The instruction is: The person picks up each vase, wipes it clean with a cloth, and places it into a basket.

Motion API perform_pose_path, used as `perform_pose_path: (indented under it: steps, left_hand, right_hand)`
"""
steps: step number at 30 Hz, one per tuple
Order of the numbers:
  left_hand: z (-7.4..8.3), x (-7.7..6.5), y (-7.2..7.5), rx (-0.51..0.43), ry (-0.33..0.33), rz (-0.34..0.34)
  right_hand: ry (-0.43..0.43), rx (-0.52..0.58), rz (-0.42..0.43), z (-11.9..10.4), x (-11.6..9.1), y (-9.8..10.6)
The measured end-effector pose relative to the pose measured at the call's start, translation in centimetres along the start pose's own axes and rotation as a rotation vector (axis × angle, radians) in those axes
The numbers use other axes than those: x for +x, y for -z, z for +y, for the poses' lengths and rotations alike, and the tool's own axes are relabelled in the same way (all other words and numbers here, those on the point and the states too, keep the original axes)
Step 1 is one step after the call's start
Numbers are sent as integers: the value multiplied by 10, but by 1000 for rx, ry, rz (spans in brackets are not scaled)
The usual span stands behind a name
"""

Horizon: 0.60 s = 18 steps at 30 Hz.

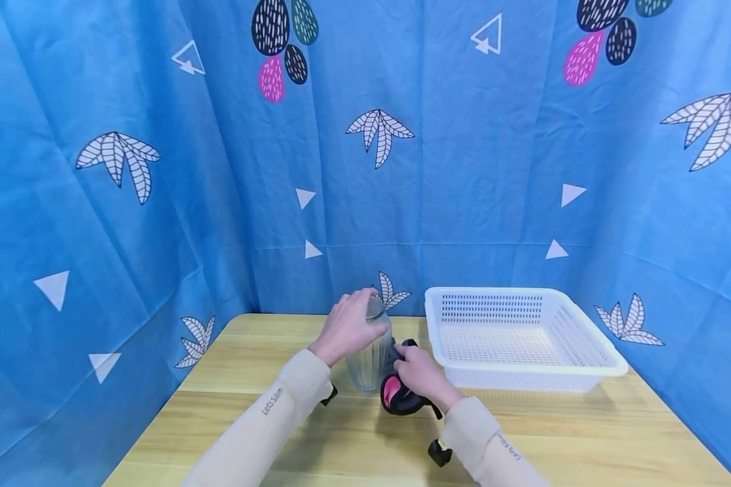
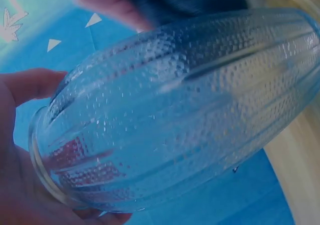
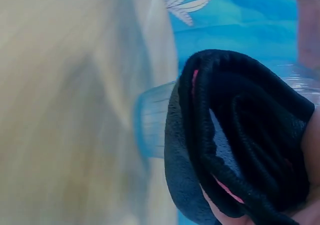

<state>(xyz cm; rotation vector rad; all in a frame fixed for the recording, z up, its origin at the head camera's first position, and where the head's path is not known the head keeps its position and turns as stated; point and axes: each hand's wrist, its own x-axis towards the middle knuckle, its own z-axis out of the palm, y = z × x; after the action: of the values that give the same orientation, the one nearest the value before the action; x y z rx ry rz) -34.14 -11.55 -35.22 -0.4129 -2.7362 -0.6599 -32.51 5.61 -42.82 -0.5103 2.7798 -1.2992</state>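
Note:
A clear ribbed glass vase with a pebbled surface stands on the wooden table. My left hand grips it round the neck, thumb on one side and fingers on the other, just at the rim. In my right hand is a folded dark cloth with black edging and a pink inner side. The cloth lies along the right side of the vase. Up close in the right wrist view, its bunched layers hide much of the glass behind.
A white perforated plastic basket sits at the back right of the table. Blue patterned curtain hangs behind and at both sides. Black wrist-camera pieces show near the cuffs.

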Motion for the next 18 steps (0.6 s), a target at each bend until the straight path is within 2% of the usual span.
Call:
perform_pose_path:
  steps: [7,13,18]
  left_hand:
    - [-5,-1,-1,-46,-22,-23]
    - [-9,2,-2,-61,-34,-23]
    - [-10,5,-4,-110,-54,-10]
  right_hand:
    - [59,-11,98,-30,2,27]
    - [157,-48,230,-56,4,43]
    - [181,-98,236,-64,2,44]
